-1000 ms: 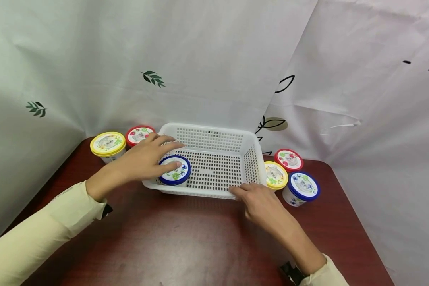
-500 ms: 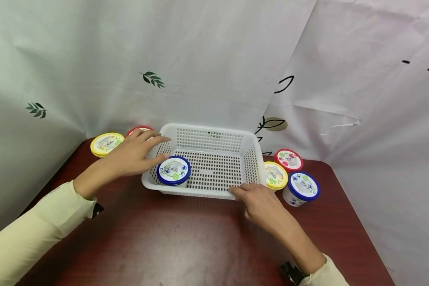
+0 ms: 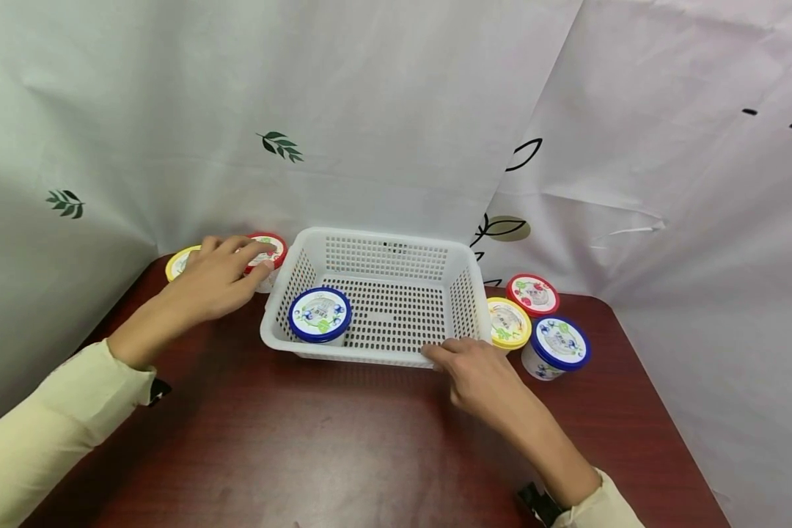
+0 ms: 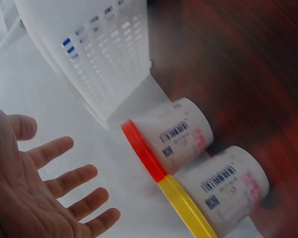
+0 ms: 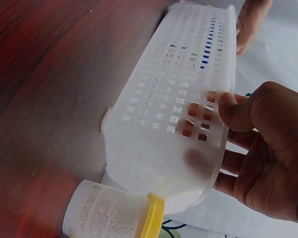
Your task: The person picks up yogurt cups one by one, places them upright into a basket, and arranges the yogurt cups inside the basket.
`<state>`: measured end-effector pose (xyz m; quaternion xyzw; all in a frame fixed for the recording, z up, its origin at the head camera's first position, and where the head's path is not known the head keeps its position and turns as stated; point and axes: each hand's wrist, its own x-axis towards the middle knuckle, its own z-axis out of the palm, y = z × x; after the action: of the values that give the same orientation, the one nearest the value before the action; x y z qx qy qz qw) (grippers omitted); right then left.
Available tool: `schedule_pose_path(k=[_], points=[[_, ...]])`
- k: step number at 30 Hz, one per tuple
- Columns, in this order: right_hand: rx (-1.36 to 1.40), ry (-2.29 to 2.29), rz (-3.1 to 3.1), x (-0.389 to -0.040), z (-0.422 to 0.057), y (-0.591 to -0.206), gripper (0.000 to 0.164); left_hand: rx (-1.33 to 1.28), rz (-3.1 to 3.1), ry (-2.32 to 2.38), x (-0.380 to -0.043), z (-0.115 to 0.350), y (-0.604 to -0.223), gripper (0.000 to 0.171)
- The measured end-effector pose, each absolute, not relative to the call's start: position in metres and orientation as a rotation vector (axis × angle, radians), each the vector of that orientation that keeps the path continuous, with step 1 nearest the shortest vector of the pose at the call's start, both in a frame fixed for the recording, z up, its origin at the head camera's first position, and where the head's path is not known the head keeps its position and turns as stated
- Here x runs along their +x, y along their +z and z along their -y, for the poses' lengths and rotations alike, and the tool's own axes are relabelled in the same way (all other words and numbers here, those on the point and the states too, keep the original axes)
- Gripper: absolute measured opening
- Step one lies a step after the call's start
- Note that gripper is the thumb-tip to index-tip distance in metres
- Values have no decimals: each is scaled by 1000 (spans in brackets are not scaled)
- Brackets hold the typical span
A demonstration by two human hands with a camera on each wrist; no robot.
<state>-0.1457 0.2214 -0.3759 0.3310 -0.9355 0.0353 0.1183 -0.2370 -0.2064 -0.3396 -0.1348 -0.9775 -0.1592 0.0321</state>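
Note:
A white plastic basket [image 3: 369,355] stands on the table with a blue-lidded tub [image 3: 320,314] in its left end. My right hand [image 3: 478,378] grips the basket's near right corner; in the right wrist view the thumb lies outside and fingers show through the holes. My left hand [image 3: 214,282], fingers spread, hovers over the tubs left of the basket. Below it are a red-lidded tub [image 3: 268,253] and a yellow-lidded tub [image 3: 180,262], partly hidden by the hand. The left wrist view shows the hand [image 4: 44,183] apart from the red-lidded tub [image 4: 174,131] and yellow-lidded tub [image 4: 223,191].
Right of the basket stand another yellow-lidded tub [image 3: 508,323], red-lidded tub [image 3: 533,294] and blue-lidded tub [image 3: 559,345], close together. A pale patterned curtain [image 3: 383,132] hangs behind the dark red wooden table [image 3: 343,440].
My left hand has drawn away from the blue-lidded tub in the basket and moved left, over the red- and yellow-lidded tubs. The right hand keeps its hold on the basket.

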Motion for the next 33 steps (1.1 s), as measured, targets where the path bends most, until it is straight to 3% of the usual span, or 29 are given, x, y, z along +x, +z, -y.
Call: schedule_pose_path(k=[20, 33], points=[[929, 53, 2697, -141, -221, -379, 51, -130, 3177, -497, -242, 254, -354, 68], [923, 28, 2726, -140, -220, -379, 53, -124, 3232, -466, -253, 269, -366, 76]])
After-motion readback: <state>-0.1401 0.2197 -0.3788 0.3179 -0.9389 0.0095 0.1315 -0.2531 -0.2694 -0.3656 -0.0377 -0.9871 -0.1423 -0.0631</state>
